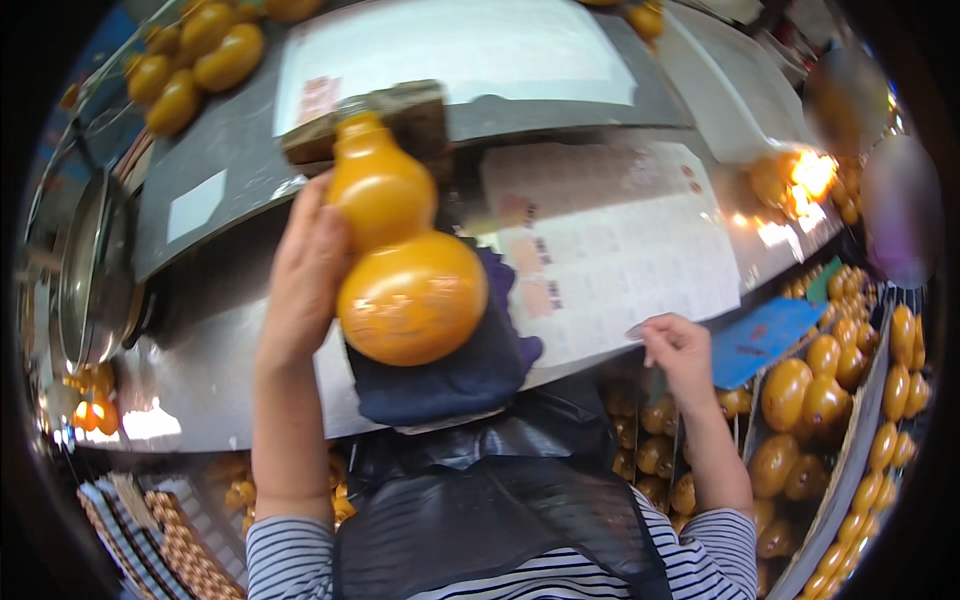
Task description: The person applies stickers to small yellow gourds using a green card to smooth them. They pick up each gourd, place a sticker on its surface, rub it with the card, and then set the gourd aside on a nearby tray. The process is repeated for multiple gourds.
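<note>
A glossy golden-yellow gourd is tilted with its narrow end away from me. My left hand wraps round its left side. Its lower bulb sits over a folded dark blue cloth, and faint carved-looking lines mark the surface. The stem end is against or just in front of a brown block; blur hides whether they touch. Off to the right, over the table's front edge, my right hand is closed in a pinch, apart from the gourd. A small pale tip pokes from its fingers, too blurred to name.
Printed paper sheets cover the metal table at right. A metal pan stands at far left. More gourds lie back left, and crates of gourds stand at right beside a blue packet.
</note>
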